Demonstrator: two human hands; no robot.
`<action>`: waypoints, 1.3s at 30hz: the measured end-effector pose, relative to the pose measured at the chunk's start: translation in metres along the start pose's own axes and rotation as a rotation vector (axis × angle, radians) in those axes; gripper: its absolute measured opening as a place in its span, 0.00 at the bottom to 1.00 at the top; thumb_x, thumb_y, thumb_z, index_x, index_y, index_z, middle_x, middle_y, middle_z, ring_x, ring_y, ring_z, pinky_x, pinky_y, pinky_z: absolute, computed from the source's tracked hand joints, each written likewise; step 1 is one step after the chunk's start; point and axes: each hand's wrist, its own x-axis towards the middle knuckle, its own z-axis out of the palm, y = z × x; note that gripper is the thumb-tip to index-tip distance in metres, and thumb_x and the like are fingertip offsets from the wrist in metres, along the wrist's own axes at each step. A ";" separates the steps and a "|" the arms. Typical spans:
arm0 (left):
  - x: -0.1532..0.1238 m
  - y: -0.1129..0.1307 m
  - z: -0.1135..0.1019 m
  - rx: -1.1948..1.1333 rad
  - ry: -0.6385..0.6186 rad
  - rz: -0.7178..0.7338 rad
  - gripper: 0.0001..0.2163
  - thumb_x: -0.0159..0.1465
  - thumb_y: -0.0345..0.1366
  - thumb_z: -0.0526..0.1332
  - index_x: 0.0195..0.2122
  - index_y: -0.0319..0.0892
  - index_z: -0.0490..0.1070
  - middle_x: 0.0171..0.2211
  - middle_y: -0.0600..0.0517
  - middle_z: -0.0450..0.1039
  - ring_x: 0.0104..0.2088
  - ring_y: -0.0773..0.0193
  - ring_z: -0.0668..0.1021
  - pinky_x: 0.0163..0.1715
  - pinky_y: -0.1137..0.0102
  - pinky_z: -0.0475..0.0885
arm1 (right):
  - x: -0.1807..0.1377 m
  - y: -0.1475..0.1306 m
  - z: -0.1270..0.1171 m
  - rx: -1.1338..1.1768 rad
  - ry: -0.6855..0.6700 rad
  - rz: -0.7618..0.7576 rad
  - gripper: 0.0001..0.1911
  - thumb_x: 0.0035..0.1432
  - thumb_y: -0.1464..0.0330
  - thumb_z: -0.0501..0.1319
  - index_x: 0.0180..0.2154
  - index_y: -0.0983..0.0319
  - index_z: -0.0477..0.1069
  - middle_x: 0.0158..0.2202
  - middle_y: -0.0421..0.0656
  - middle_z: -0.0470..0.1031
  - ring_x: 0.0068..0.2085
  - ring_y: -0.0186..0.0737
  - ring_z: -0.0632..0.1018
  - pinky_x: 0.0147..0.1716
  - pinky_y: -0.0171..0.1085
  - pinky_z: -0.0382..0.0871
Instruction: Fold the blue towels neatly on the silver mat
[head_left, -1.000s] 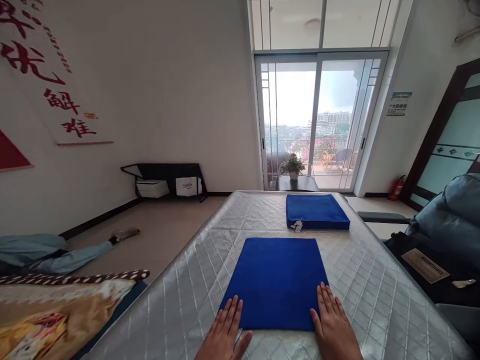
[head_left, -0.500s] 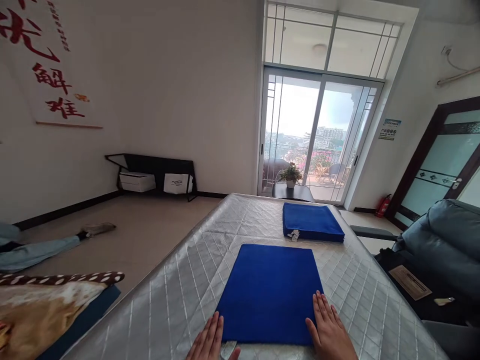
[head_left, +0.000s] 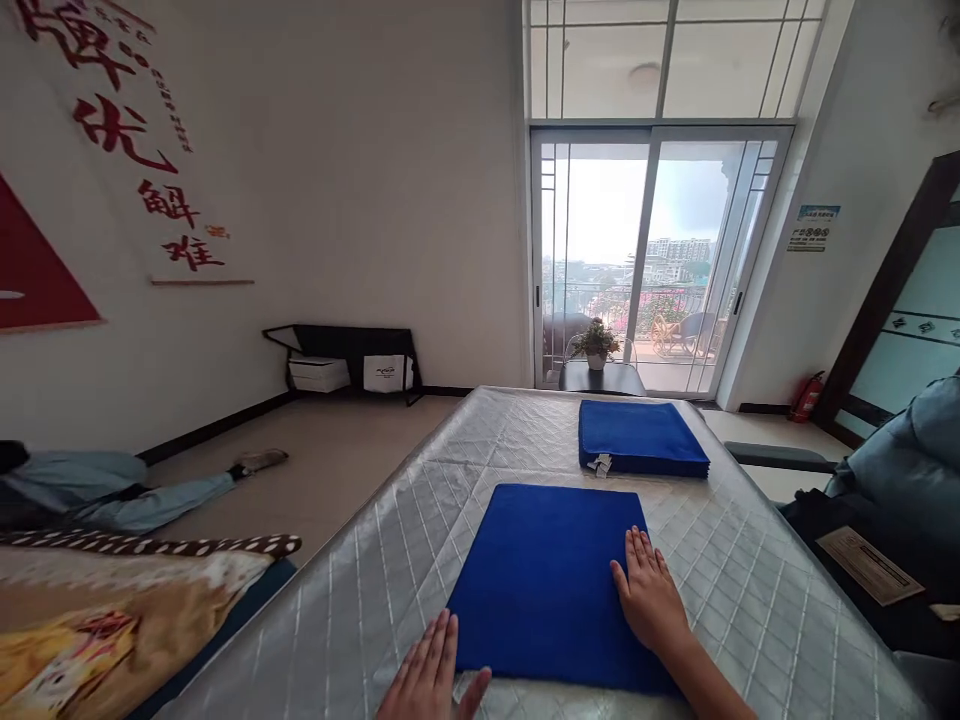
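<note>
- Right hand (head_left: 649, 600) is flat, palm down, on the right part of the folded blue cloth (head_left: 547, 580), fingers a bit fanned, gripping nothing.
- Left hand (head_left: 431, 675) is flat too, fingers together and thumb out. It rests at the cloth's near left corner, mostly on the quilted mattress (head_left: 750, 600) and right against the cloth's edge.
- The cloth lies square in the middle of the mattress, close to the person.
- A second blue stack (head_left: 641, 437) with a small tag sits well apart at the far end.
- Looks to me like a pressing/smoothing step, with both palms on top and nothing pinched.
- My guess: lifting it would need fingers slid under an edge first, and the fold held together so it doesn't flop open.
- Off to the left there's a patterned blanket (head_left: 112, 620), plus someone's leg (head_left: 150, 500) stretched out on the floor.
</note>
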 end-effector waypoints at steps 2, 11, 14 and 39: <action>0.014 0.026 -0.007 0.026 0.020 0.041 0.36 0.70 0.59 0.47 0.70 0.36 0.56 0.70 0.40 0.53 0.69 0.47 0.62 0.65 0.51 0.65 | 0.001 0.004 0.006 0.016 0.016 -0.013 0.38 0.70 0.55 0.37 0.72 0.72 0.45 0.74 0.49 0.41 0.74 0.44 0.44 0.71 0.47 0.38; 0.117 0.166 0.001 -0.107 -0.022 0.576 0.33 0.74 0.54 0.38 0.73 0.39 0.48 0.73 0.44 0.48 0.73 0.56 0.52 0.71 0.58 0.53 | 0.003 0.009 0.010 -0.017 0.024 -0.077 0.36 0.68 0.61 0.40 0.71 0.73 0.50 0.74 0.51 0.43 0.74 0.48 0.45 0.71 0.50 0.43; 0.141 0.161 0.012 -0.094 -0.006 0.517 0.34 0.74 0.55 0.37 0.73 0.37 0.49 0.73 0.43 0.50 0.73 0.56 0.52 0.71 0.57 0.52 | 0.004 0.010 0.014 -0.012 0.056 -0.060 0.36 0.68 0.60 0.39 0.70 0.74 0.50 0.73 0.53 0.45 0.74 0.48 0.47 0.71 0.50 0.43; 0.155 0.005 0.002 -0.099 0.074 0.099 0.40 0.71 0.61 0.37 0.71 0.31 0.53 0.72 0.37 0.51 0.72 0.50 0.55 0.70 0.54 0.54 | 0.004 0.006 0.003 -0.068 -0.036 0.011 0.37 0.70 0.57 0.37 0.72 0.71 0.45 0.74 0.47 0.42 0.74 0.42 0.45 0.71 0.46 0.41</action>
